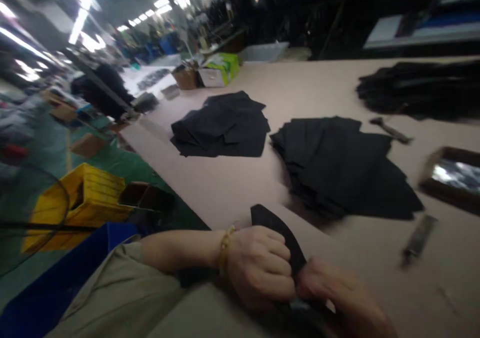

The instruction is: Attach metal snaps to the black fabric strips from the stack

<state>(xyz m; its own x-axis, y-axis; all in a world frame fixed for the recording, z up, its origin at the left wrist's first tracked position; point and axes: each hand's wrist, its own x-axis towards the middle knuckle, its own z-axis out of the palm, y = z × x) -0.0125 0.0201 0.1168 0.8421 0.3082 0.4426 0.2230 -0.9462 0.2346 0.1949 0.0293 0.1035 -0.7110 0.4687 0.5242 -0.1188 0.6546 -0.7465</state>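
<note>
My left hand point(260, 268), with a yellow bracelet at the wrist, is closed on a piece of black fabric point(275, 224) at the table's near edge. Its curved end sticks up past my knuckles. Right beside it my right hand point(335, 285) pinches the same piece, slightly blurred. Something small and pale shows below the fingers, too smeared to name. Just beyond my hands lies a fanned stack of black fabric pieces point(345, 168). Farther left rests a second stack of dark fabric pieces point(225, 125).
On the pale table point(232, 188), a brown-rimmed box point(431, 175) with shiny contents sits at the right. Two small blurred tools, one metallic point(419, 238), one dark point(392, 130), lie nearby. More black cloth point(420, 88) is piled behind. Yellow crates point(101, 190) and a blue bin point(71, 283) stand left.
</note>
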